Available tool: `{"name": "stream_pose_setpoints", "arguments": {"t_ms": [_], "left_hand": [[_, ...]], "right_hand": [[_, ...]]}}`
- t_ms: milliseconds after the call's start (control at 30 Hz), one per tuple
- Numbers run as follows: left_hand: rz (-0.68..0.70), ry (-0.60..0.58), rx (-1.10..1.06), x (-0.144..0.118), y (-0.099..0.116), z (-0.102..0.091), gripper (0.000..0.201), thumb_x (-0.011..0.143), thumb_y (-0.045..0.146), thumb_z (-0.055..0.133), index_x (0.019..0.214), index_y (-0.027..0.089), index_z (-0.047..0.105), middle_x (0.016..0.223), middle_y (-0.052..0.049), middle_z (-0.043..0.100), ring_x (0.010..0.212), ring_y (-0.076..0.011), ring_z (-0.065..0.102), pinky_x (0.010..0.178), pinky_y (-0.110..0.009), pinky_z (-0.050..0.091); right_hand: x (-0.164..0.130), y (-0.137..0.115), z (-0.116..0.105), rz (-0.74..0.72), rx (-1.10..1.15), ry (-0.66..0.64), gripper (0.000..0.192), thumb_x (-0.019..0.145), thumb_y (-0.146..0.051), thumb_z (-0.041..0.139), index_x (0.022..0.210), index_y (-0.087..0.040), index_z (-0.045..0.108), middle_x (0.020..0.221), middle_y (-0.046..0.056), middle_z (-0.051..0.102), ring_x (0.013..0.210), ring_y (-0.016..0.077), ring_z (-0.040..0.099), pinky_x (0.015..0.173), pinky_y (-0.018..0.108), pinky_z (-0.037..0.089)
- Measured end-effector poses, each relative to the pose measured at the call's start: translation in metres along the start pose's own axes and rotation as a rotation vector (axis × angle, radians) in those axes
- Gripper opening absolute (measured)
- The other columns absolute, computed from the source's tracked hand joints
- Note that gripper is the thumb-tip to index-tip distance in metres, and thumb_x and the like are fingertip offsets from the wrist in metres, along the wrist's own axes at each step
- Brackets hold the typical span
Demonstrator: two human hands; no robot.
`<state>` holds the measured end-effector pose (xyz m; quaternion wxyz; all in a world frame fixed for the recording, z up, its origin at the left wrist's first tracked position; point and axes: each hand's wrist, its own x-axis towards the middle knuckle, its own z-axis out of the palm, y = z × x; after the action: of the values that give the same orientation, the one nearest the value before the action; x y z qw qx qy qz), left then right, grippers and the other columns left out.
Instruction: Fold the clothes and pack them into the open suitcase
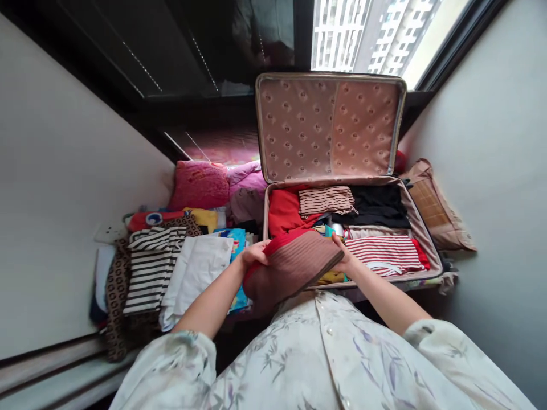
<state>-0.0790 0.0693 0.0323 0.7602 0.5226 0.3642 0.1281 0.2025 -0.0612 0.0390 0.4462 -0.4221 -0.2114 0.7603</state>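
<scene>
Suitcase (421,228) lies open by the window, its tray already well filled with folded red, striped and black clothes, so I judge the packing well along. Beside it a heap of striped and white garments (171,267) waits unpacked. Both hands, left hand (255,254) and right hand (347,263), grip a folded brown ribbed garment (294,265) over the suitcase's near edge. No readable labels anywhere.

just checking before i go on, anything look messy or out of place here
Nothing damaged or spilled. The suitcase holds neat folded stacks; both hands, left hand and right hand, hold a folded brown garment over its front edge. The clothes pile to the left is looser, pieces overlapping.
</scene>
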Motion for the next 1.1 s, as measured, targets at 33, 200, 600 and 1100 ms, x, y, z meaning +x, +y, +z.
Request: {"name": "stream_pose_setpoints", "arguments": {"t_ms": [33, 200, 600, 1100], "left_hand": [[-0.050, -0.089, 0.004, 0.010, 0.008, 0.003, 0.049, 0.039, 0.028, 0.087, 0.085, 0.014, 0.076, 0.079, -0.014, 0.074, 0.084, -0.0418, 0.073, 0.077, -0.053, 0.057], [-0.129, -0.249, 0.169, 0.087, 0.056, 0.008, 0.046, 0.046, 0.026, 0.083, 0.090, 0.015, 0.075, 0.083, -0.012, 0.075, 0.087, -0.0356, 0.074, 0.079, -0.047, 0.059], [0.147, 0.338, 1.477, 0.144, -0.036, 0.105, 0.067, 0.097, 0.051, 0.056, 0.160, 0.036, 0.039, 0.173, -0.010, 0.018, 0.157, -0.0440, 0.010, 0.118, -0.075, 0.016], [-0.177, 0.379, 1.376, 0.147, -0.022, 0.057, 0.069, 0.084, 0.052, 0.071, 0.143, 0.020, 0.057, 0.141, -0.020, 0.055, 0.129, -0.0407, 0.049, 0.103, -0.055, 0.043]], "right_hand": [[-0.006, -0.008, -0.014, -0.015, -0.009, 0.020, 0.052, 0.068, -0.060, 0.081, 0.099, -0.021, 0.068, 0.093, 0.005, 0.077, 0.090, 0.0242, 0.074, 0.083, 0.037, 0.059], [-0.012, -0.049, -0.079, -0.194, -0.077, 0.213, 0.056, 0.061, -0.028, 0.089, 0.113, -0.023, 0.067, 0.108, 0.003, 0.078, 0.086, 0.0170, 0.074, 0.082, 0.029, 0.060], [0.040, -0.004, -0.209, -0.162, -0.482, 0.697, 0.038, 0.067, -0.018, 0.072, 0.103, -0.020, 0.062, 0.112, 0.009, 0.077, 0.104, 0.0256, 0.073, 0.097, 0.044, 0.059], [0.035, -0.009, -0.188, -0.094, -0.644, 0.689, 0.068, 0.065, -0.035, 0.081, 0.127, -0.016, 0.060, 0.129, 0.013, 0.070, 0.119, 0.0271, 0.066, 0.107, 0.041, 0.050]]}}
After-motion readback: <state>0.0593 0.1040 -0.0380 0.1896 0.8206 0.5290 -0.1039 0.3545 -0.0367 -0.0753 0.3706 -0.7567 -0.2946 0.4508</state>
